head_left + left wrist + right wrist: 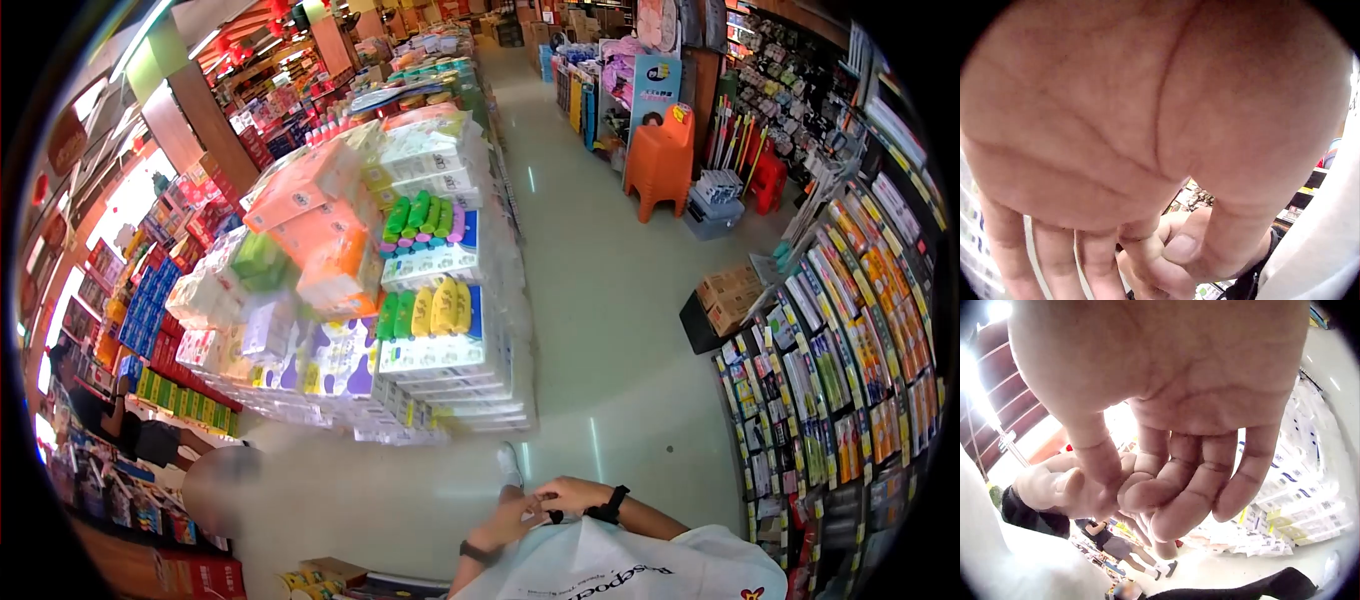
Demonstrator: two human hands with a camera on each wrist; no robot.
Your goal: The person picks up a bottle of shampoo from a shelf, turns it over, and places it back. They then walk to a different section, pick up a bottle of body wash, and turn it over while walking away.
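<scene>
Low in the head view, my left hand (508,522) and right hand (572,495) meet in front of a white printed shirt (640,565). Dark bands (607,505) circle both wrists. In the left wrist view, the left palm (1097,112) fills the frame; three fingers extend downward, while thumb and index finger come together against the right hand (1185,240). Seen from the right wrist, the right fingers (1185,519) bend loosely and the thumb touches the left hand (1054,487). No object shows between them.
A large stack of wrapped tissue packs (430,350) stands ahead, beside a tiled aisle (580,300). Shelves of packaged goods (840,340) line the right. Orange stacked stools (660,160) and cardboard boxes (727,295) stand along the aisle. Another person (150,430) is at the left.
</scene>
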